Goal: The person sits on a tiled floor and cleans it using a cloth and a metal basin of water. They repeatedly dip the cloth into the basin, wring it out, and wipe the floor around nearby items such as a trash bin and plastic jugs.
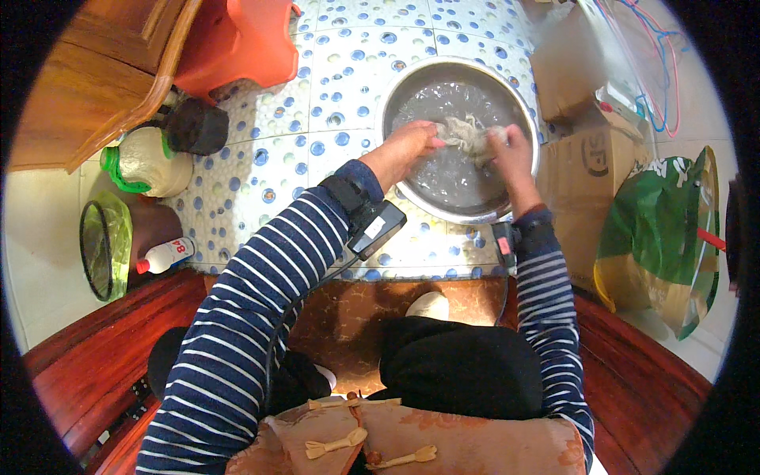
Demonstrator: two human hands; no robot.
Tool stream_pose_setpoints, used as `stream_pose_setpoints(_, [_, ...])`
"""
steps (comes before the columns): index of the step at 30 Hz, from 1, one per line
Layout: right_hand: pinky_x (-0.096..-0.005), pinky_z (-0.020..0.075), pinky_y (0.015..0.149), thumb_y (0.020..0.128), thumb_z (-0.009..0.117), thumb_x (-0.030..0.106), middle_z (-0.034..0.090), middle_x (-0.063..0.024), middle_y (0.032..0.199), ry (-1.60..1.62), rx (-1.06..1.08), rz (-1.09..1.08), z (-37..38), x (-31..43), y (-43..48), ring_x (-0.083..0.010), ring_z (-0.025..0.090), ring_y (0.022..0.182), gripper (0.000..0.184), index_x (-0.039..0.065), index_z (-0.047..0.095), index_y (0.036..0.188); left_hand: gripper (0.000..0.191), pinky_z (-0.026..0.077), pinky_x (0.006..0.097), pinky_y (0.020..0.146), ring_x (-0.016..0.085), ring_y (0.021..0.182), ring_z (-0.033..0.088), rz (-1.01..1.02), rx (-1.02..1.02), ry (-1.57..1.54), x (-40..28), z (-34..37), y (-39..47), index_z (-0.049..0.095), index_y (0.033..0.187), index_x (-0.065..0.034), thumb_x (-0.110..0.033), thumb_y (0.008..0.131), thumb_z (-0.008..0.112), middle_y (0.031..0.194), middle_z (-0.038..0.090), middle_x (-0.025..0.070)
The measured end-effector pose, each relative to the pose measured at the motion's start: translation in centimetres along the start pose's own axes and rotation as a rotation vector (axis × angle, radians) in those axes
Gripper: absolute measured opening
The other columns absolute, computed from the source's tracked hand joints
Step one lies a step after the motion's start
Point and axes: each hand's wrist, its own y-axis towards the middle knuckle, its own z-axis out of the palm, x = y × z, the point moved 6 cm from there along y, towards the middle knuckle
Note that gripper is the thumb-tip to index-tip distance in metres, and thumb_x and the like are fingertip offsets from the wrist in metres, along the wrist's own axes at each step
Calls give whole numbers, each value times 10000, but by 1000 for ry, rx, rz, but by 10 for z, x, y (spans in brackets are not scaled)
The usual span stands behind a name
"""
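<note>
A round metal basin [405, 191] of greyish water stands on the patterned floor in front of me. Above the water I hold a wet, crumpled light-coloured cloth [463, 134] between both hands. My left hand [414, 142] grips its left end, with the fingertips pinched on it. The right end is bunched in my right hand [512, 152], which looks slightly blurred. Both forearms reach over the basin's near rim, and a small black device is strapped at each wrist. How deep the water is cannot be seen.
Right of the basin are cardboard boxes [579, 166] and a green bag [653, 231]. On the left stand a red plastic stool [255, 47], a black container [198, 126], a large jug with a green handle [155, 163], a lined bin [122, 243] and a white bottle [169, 255].
</note>
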Motion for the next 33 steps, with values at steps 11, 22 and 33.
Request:
stream_pose_setpoints(11, [-232,447,698,1048,685,216,590,43,902,582,221,-285,-15,123,-60,-40,523,845,162,90,601,991,386,599,454,947,283,1134,702,336,74,-291,-22,37,20,606,1321,-19,-325,1096,534,1262,690,142])
stream_pose_setpoints(22, [-327,511,987,1097,585,359,658,-35,1186,804,249,221,54,50,-28,-168,664,1083,371,79,600,1339,466,578,436,993,218,1147,697,95,222,-586,-14,54,8,628,1302,-84,-491,1095,536,1258,701,90])
stream_pose_setpoints(33, [-294,479,794,1042,655,234,622,6,908,517,323,-174,35,79,-26,-95,551,880,163,75,624,1035,381,631,392,886,235,1031,727,-86,444,-82,-10,43,-20,648,1250,-35,-168,925,797,1142,717,127])
